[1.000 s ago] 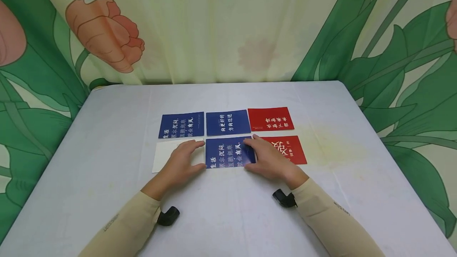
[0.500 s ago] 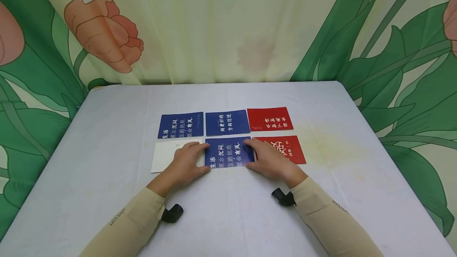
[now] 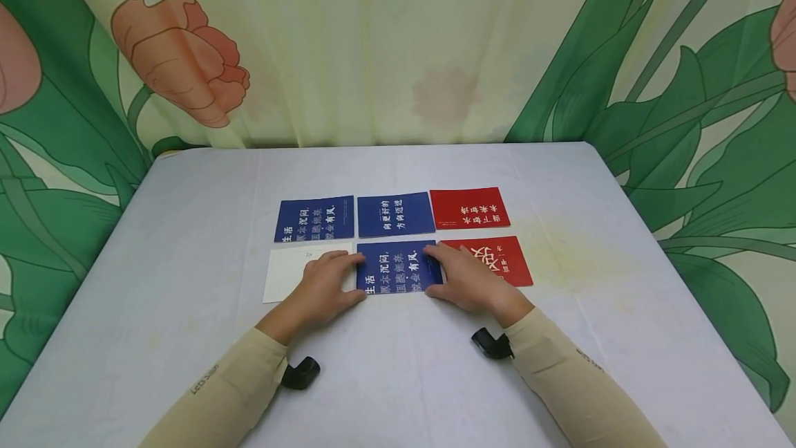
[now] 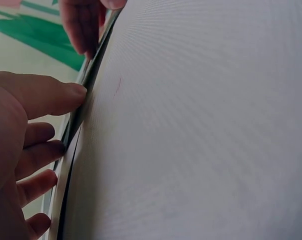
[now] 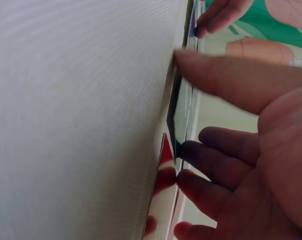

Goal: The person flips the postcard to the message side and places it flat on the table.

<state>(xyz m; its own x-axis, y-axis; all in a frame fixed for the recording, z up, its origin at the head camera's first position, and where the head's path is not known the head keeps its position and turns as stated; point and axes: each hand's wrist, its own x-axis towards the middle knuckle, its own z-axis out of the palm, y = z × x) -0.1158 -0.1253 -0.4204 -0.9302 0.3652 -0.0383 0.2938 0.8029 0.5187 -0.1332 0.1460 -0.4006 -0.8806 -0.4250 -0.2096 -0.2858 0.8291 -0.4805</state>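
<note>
Head view: my hands are apart from each other, at opposite ends of the near blue card [image 3: 398, 268], which lies in the middle of the front row on the white-covered counter [image 3: 398, 379]. My left hand [image 3: 323, 287] has its index finger and thumb at the card's left corners; my right hand [image 3: 469, 278] does likewise on the right. The fingers look relaxed, framing the card rather than clamping it, though how firmly they press I can't tell.

Under my left hand is the white card [image 3: 282, 275]; my right partly covers the near red card [image 3: 513, 261]. Behind them run the left blue card [image 3: 315, 218], the centre blue card [image 3: 396, 214] and the far red card [image 3: 470, 208].

I'd judge the laying out nearly done: six cards sit in two rows of three. What seems left is fine squaring, since the edges and narrow gaps aren't quite even. From both wrist views, the overlap at the card edges is too unclear to settle.
</note>
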